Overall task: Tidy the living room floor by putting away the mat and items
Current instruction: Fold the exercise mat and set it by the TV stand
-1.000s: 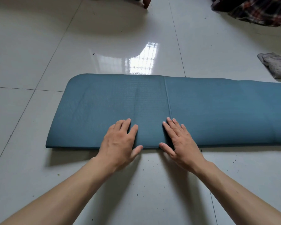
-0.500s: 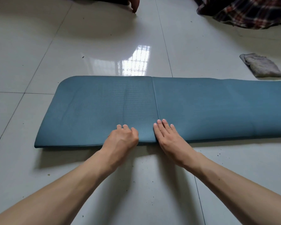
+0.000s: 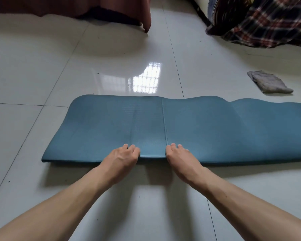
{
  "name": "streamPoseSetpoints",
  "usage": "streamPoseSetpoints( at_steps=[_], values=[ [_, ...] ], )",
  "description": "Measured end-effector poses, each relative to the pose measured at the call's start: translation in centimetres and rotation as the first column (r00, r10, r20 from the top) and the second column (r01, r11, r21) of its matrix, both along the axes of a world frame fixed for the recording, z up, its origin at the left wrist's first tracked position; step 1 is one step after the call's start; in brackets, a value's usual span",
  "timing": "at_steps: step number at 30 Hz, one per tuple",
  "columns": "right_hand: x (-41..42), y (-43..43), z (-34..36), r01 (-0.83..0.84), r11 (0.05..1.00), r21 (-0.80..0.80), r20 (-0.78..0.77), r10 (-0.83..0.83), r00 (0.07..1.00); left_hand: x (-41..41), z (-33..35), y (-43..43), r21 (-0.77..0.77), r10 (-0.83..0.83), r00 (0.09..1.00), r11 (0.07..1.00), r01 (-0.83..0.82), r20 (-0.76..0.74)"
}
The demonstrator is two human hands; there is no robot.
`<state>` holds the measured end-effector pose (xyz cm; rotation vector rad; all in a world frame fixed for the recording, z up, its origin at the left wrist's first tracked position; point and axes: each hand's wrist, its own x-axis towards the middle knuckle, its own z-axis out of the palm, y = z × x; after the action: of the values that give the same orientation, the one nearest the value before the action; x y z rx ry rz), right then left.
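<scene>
Blue mat (image 3: 215,133), folded double, lies on the tiled floor (image 3: 76,66), its far edge rippled. Left hand (image 3: 122,159) and right hand (image 3: 181,159) sit close together at its near edge, fingers curled over the top, gripping it. Grey cloth (image 3: 269,82) lies beyond, to the right.

1. The blue mat (image 3: 207,129) shows no lettering, logo or number that can be read.
2. No legible text, label, brand or sign appears on anything else in view.
</scene>
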<state>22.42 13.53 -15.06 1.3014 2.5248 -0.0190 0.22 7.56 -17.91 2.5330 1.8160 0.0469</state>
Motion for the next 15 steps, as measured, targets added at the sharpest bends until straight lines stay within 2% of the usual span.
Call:
streamPoseSetpoints(
  at_steps=[8, 15],
  values=[
    [-2.0, -6.0, 1.2, -0.005, 0.997, -0.071, -0.016, 0.004, 1.0, -2.8, 0.5, -5.7, -0.101, -0.029, 0.999, 0.994, 0.032, 0.038],
    [-3.0, -9.4, 0.7, -0.044, 0.999, -0.023, -0.14, 0.04, 0.989, -4.6, 1.6, -9.9, -0.09, 0.055, 0.997, 0.994, -0.06, -0.052]
  ],
)
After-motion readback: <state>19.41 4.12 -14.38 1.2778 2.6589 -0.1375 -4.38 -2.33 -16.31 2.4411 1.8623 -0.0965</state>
